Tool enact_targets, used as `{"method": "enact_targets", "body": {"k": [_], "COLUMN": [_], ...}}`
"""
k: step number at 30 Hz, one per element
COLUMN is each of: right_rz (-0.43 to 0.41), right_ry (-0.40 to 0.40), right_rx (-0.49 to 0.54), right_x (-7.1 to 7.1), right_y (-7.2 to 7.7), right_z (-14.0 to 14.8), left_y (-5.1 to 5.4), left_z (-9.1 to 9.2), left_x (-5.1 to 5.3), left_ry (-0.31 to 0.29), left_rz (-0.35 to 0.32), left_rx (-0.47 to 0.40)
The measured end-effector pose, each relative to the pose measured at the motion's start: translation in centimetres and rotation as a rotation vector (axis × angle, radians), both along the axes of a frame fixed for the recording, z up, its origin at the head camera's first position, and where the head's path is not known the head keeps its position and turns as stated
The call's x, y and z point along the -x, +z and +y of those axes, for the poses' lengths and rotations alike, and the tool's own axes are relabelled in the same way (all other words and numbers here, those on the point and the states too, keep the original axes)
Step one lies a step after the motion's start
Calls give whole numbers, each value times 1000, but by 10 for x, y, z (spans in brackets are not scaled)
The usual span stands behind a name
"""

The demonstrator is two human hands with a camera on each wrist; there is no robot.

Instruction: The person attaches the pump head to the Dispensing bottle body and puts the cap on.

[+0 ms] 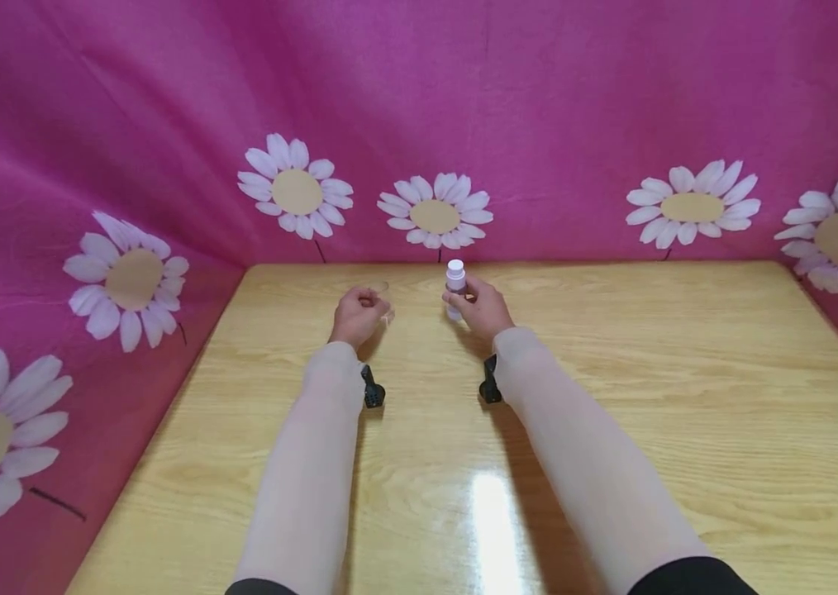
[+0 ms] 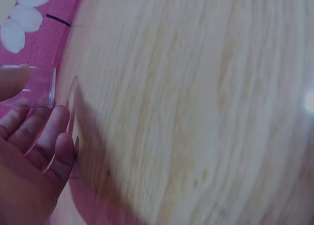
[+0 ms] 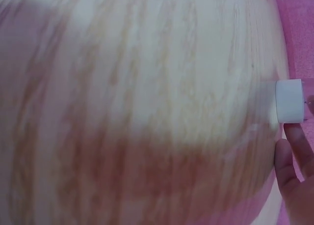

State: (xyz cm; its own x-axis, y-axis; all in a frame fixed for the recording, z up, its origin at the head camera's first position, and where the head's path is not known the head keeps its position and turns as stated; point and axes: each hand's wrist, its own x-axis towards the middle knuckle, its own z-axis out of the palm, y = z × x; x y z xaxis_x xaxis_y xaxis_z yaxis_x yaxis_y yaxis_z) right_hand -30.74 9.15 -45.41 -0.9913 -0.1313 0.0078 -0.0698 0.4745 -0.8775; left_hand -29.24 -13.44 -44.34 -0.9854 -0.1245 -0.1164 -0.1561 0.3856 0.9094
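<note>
In the head view a small clear cup (image 1: 387,302) is gripped by my left hand (image 1: 359,316) near the far part of the table. The left wrist view shows the cup (image 2: 40,87) between the thumb and the curled fingers, its base end facing the tabletop. A little to the right, my right hand (image 1: 484,307) grips a slim bottle (image 1: 455,283) with a white cap, held upright. Its white lower end (image 3: 290,101) shows in the right wrist view, with fingers around the bottle. Whether cup or bottle touches the table I cannot tell.
A wood-grain table (image 1: 687,397) extends under both arms. Behind it and along its left side hangs a magenta cloth (image 1: 553,107) with large white flowers. A black wrist camera (image 1: 372,388) sits on the left wrist, another (image 1: 489,382) on the right.
</note>
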Motion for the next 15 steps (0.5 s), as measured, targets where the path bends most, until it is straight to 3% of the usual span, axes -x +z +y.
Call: {"method": "enact_targets", "body": {"k": [6, 15], "right_rz": [-34, 12], "right_ry": [21, 20], "right_rx": [-3, 12], "right_x": [-1, 1], "right_y": [-3, 0], "right_z": [-1, 2], "left_y": [-3, 12], "left_z": [11, 27], "left_x": [3, 7], "left_ry": [-29, -58], "left_rz": [-17, 7], "left_rx": [-52, -43]}}
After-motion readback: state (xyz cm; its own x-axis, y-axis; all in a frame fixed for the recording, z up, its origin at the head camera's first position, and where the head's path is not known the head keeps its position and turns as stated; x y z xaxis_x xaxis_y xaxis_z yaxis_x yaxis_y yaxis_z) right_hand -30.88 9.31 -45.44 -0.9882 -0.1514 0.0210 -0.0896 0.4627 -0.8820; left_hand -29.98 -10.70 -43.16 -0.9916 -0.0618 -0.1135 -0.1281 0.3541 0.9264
